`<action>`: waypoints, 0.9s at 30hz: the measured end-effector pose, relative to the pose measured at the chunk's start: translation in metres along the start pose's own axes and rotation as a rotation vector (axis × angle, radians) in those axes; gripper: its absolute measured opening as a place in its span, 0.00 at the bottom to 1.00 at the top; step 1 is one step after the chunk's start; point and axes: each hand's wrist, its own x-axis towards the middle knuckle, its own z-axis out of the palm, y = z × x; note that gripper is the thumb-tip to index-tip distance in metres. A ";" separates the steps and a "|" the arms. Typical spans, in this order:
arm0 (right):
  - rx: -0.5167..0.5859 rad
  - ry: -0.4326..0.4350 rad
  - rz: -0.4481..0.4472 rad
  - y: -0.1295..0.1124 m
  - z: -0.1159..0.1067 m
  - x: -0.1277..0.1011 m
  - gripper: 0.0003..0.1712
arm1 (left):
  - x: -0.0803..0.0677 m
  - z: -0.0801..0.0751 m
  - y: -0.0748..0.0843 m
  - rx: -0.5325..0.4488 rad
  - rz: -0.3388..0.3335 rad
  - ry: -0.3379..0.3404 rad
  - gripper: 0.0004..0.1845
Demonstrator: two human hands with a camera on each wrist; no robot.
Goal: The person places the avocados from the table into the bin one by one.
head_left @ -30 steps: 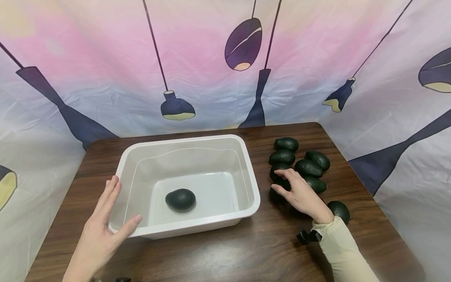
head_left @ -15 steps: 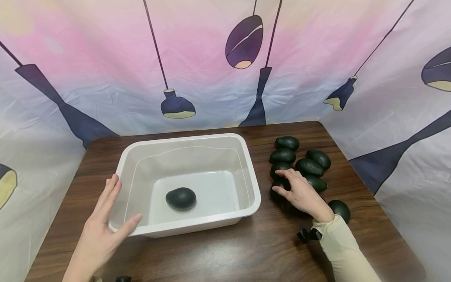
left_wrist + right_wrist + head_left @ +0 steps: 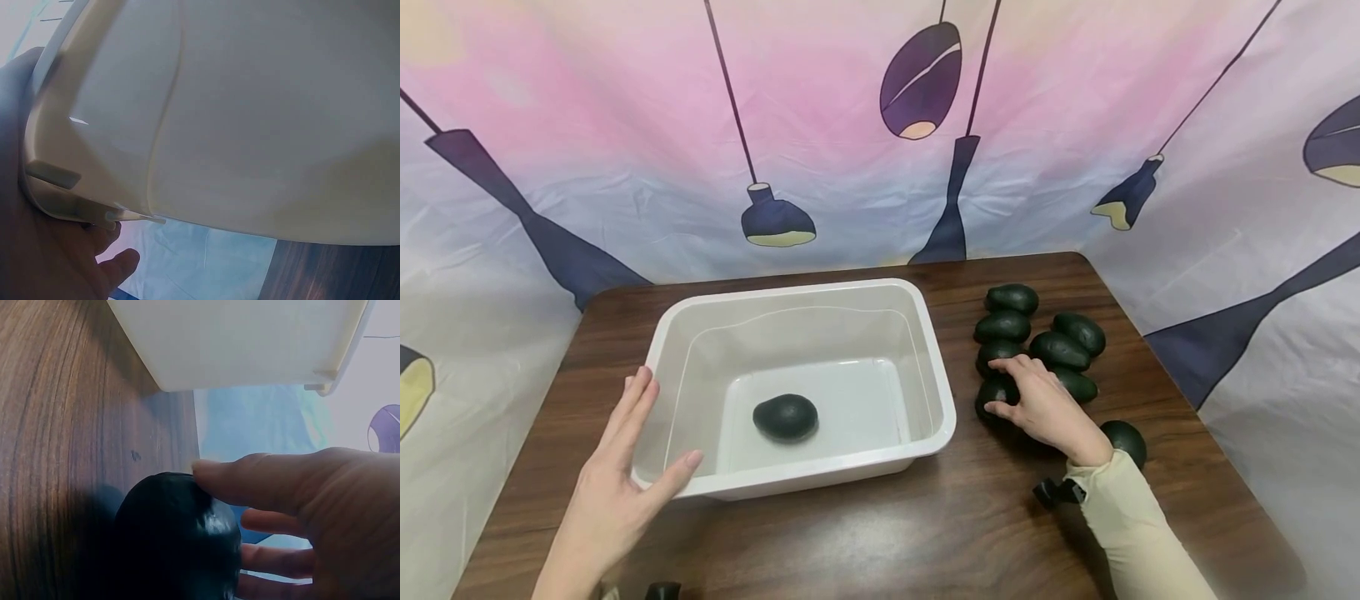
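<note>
Our flat left hand [image 3: 617, 492] steadied the white plastic tub [image 3: 925, 329]; right of the tub, our right hand [image 3: 1045, 408] cupped a dark green avocado [image 3: 996, 393], needing a fuller wrap before lifting.

Partly hidden avocado, cropped tub and cropped hands.

Nearest avocado [image 3: 996, 398] half covered by the right hand [image 3: 1047, 408] in the head view; in the right wrist view, cut off by the bottom edge, grip contact on the far side out of sight. White tub [image 3: 250, 119] filling the left wrist view, rim and corners cropped, contents unseen there. Left hand [image 3: 613, 492] cut off at the wrist by the lower edge. Small black object [image 3: 662, 591] at the bottom edge, too cropped to identify.
</note>
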 end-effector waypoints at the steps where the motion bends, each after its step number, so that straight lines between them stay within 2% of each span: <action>1: -0.003 -0.005 0.001 0.000 0.000 0.000 0.36 | 0.000 0.000 0.000 0.000 -0.001 0.000 0.51; 16: -0.128 0.009 -0.035 0.002 0.007 -0.003 0.39 | 0.000 0.000 -0.001 0.011 0.026 0.018 0.51; 27: -0.142 0.000 -0.024 0.002 0.007 -0.004 0.37 | -0.001 -0.001 0.001 0.005 0.009 -0.001 0.51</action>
